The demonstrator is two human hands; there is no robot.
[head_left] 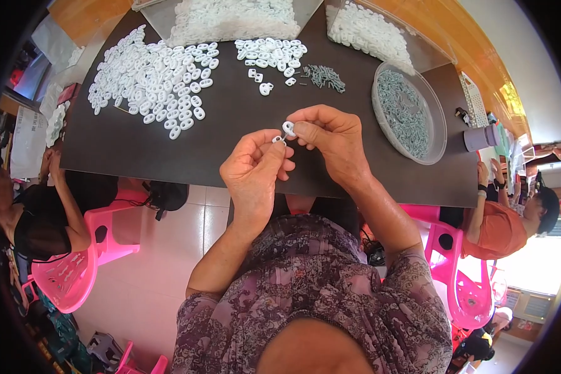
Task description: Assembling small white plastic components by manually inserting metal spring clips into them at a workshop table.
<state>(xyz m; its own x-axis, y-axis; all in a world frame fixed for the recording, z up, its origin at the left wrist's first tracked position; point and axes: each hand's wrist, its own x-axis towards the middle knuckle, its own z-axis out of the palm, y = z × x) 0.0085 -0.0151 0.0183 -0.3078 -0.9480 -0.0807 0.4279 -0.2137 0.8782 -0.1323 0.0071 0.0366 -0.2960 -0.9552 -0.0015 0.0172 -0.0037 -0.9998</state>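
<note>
both hands were pinching: l. hand (254, 171) gripped one sm. white pc (278, 141), r. hand (335, 138) gripped another white pc (288, 128) just beyond, over dk. table (137, 149). white sack (26, 140), far l., bore print too sm. to read.

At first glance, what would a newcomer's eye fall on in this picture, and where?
Probably the broad spread of white two-holed pieces on the left of the dark table. Next, perhaps, the round clear tub of grey-green pins on the right, and the pink chairs on both sides. At the centre, the left grip and right grip each hold a white piece.
</note>
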